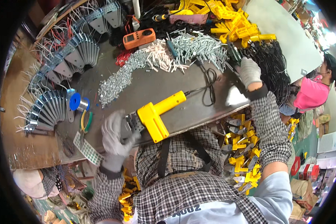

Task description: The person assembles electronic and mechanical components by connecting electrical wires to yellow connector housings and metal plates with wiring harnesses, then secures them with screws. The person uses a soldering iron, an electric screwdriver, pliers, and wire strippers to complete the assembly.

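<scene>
My left hand [115,140], in a pale work glove and slightly blurred, curls around the perforated metal end of a yellow hand-held power tool [153,119], thumb apart from the fingers. The tool lies at the table's near edge, its handle angled up to the right and a black cord trailing from it. At the right, my gloved right hand [251,71] closes around a dark cylindrical tool with a shiny collar [233,53]. Most of the grip is hidden under the glove. That hand is beside a bundle of black cords [270,63].
Small metal parts [119,80], pale sleeves [161,54] and long screws [198,46] lie in heaps. An orange multimeter [139,38] stands behind. Metal brackets [50,110], a solder spool [78,102] and pliers [86,121] sit left. Yellow housings [231,18] are piled far back. A person [311,91] is at right.
</scene>
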`<action>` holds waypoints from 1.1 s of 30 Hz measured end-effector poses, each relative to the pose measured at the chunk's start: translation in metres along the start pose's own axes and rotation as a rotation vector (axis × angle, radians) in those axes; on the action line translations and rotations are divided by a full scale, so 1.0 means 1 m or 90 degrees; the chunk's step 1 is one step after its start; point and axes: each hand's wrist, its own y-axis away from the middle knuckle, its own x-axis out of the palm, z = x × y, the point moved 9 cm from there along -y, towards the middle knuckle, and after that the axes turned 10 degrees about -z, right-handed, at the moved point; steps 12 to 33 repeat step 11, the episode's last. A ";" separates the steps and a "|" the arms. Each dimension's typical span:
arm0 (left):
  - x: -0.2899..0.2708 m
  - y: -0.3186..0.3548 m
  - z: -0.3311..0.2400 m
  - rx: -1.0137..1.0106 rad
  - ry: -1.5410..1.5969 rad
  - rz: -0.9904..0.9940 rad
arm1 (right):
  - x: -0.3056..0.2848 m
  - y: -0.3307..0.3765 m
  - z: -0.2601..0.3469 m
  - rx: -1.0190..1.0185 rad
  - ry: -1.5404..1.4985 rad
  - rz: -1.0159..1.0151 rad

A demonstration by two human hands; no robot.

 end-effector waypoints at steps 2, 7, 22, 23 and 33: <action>0.004 0.010 -0.008 0.023 -0.076 -0.001 | -0.030 0.004 0.051 -0.151 -0.044 -0.202; 0.022 0.020 0.012 -0.011 -0.136 0.076 | 0.007 0.004 0.148 -0.256 -0.087 -0.157; 0.012 0.059 0.074 -0.350 0.057 0.124 | 0.011 -0.037 0.122 -0.094 -0.824 -0.132; 0.012 0.059 0.074 -0.350 0.057 0.124 | 0.011 -0.037 0.122 -0.094 -0.824 -0.132; 0.012 0.059 0.074 -0.350 0.057 0.124 | 0.011 -0.037 0.122 -0.094 -0.824 -0.132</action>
